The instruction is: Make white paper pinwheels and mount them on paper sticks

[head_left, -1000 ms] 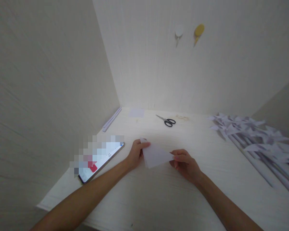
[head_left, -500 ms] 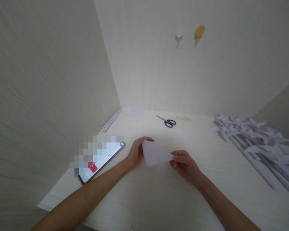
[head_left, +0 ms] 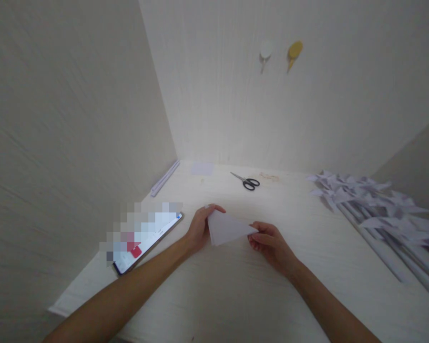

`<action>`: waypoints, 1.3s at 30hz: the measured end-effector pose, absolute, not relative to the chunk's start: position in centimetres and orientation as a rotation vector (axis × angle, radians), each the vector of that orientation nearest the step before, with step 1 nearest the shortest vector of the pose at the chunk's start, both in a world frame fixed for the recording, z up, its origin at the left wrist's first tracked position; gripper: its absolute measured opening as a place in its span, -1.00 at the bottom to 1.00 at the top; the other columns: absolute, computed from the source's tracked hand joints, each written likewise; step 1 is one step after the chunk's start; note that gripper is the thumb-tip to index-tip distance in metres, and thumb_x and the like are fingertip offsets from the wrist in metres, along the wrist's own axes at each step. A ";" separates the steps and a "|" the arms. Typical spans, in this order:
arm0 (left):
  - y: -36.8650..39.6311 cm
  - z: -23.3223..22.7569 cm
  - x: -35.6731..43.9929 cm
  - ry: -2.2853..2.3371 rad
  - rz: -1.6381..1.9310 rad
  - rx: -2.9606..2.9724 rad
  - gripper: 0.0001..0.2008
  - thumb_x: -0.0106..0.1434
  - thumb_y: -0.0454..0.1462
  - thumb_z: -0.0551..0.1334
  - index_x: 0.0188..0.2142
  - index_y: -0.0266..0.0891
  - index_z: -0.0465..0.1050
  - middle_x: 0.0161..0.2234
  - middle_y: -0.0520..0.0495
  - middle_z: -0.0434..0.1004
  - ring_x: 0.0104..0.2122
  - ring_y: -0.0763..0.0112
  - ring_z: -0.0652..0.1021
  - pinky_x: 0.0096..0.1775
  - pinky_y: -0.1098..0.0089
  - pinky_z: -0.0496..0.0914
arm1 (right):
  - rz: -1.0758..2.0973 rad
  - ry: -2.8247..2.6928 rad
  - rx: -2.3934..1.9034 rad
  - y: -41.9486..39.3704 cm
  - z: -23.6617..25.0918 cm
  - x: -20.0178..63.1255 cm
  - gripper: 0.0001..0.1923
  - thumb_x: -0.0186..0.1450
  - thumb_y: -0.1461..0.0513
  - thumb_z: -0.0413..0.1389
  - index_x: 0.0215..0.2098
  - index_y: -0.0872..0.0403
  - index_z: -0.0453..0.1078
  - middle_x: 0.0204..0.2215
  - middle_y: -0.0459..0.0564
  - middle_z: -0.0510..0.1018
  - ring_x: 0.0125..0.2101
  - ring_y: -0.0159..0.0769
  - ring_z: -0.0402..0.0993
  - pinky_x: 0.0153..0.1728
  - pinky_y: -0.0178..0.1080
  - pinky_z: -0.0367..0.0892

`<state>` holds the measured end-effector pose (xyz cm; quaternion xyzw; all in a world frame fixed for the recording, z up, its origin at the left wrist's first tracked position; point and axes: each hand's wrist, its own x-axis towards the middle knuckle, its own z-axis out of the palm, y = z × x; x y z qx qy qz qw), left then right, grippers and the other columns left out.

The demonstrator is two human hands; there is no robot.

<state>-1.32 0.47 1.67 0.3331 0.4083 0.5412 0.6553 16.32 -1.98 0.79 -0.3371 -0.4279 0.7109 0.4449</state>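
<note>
A white sheet of paper folded into a triangle (head_left: 227, 228) is held between both hands above the white table (head_left: 214, 295). My left hand (head_left: 200, 226) grips its broad left side, with the fingers partly hidden behind it. At the narrow right tip, my right hand (head_left: 270, 243) pinches the paper between thumb and fingers. Beyond the hands lies a pair of scissors (head_left: 248, 182) with black handles, its blades pointing to the back left.
A phone (head_left: 150, 240) with a lit screen lies left of my left forearm. Folded paper strips (head_left: 165, 178) and a flat paper piece (head_left: 202, 168) are near the back wall. Several paper pinwheels (head_left: 372, 205) on paper sticks are at the right. Two hooks, white (head_left: 265, 50) and yellow (head_left: 295, 49), hang on the wall.
The view has shifted slightly. My right thumb and fingers have moved a little along the paper's tip, which now shows over them. Both hands still hold the paper.
</note>
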 end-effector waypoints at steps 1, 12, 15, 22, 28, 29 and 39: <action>0.5 1.7 -1.3 0.927 1.226 0.755 -0.79 -0.01 -0.19 0.13 -0.57 -0.32 0.40 -0.66 0.04 0.26 -0.63 0.54 0.31 -0.57 0.51 0.17 | 1.761 -1.067 -0.836 -2.0 0.8 16.3 -0.93 -0.06 0.30 0.14 -0.64 0.15 0.33 -0.71 -0.14 0.34 -0.66 -0.53 0.14 -0.62 -0.40 -0.02; 0.6 1.5 -1.3 0.953 1.233 0.758 -0.79 -0.01 -0.19 0.14 -0.57 -0.33 0.39 -0.64 0.03 0.28 -0.61 0.54 0.32 -0.55 0.51 0.18 | 1.747 -1.078 -0.831 -2.2 1.0 16.2 -0.94 -0.05 0.30 0.12 -0.62 0.16 0.34 -0.70 -0.13 0.35 -0.67 -0.55 0.17 -0.64 -0.42 0.01; 0.6 1.3 -1.4 0.940 1.240 0.771 -0.78 0.00 -0.19 0.13 -0.57 -0.33 0.39 -0.62 0.03 0.28 -0.60 0.54 0.32 -0.54 0.51 0.19 | 1.737 -1.071 -0.827 -2.2 0.9 16.1 -0.97 -0.05 0.31 0.11 -0.60 0.15 0.34 -0.70 -0.13 0.36 -0.68 -0.55 0.17 -0.65 -0.43 0.03; 0.4 1.3 -1.2 0.917 1.179 0.877 -0.72 0.03 -0.11 0.11 -0.49 -0.31 0.38 -0.63 0.05 0.25 -0.65 0.58 0.29 -0.62 0.53 0.12 | 1.495 -1.064 -0.897 -1.7 0.1 16.1 -0.67 -0.04 0.39 0.05 -0.29 0.02 0.35 -0.44 -0.14 0.44 -0.59 -0.53 0.29 -0.58 -0.43 0.16; 0.4 1.2 -0.9 0.940 1.110 0.955 -0.66 0.04 -0.04 0.06 -0.45 -0.29 0.36 -0.69 0.09 0.19 -0.73 0.61 0.22 -0.72 0.55 0.04 | 1.287 -1.186 -1.065 -1.4 -0.5 16.6 -0.74 -0.02 0.35 0.06 -0.32 0.07 0.39 -0.61 -0.14 0.44 -0.60 -0.47 0.29 -0.56 -0.40 0.19; 0.4 1.2 -0.9 0.943 1.107 0.974 -0.66 0.05 -0.04 0.06 -0.45 -0.29 0.36 -0.69 0.09 0.19 -0.73 0.61 0.22 -0.72 0.55 0.04 | 1.261 -1.210 -1.101 -1.4 -0.5 16.6 -0.74 -0.02 0.35 0.06 -0.33 0.08 0.39 -0.64 -0.14 0.44 -0.61 -0.46 0.28 -0.56 -0.39 0.19; 0.2 0.5 -1.0 0.783 1.038 1.198 -0.46 0.00 0.11 0.01 -0.29 -0.32 0.33 -0.69 0.08 0.27 -0.74 0.59 0.28 -0.71 0.55 0.09 | 1.054 -1.391 -1.251 -1.6 0.5 16.5 -0.80 0.07 0.18 0.04 -0.60 0.14 0.32 -0.71 -0.16 0.27 -0.64 -0.46 0.16 -0.63 -0.38 0.07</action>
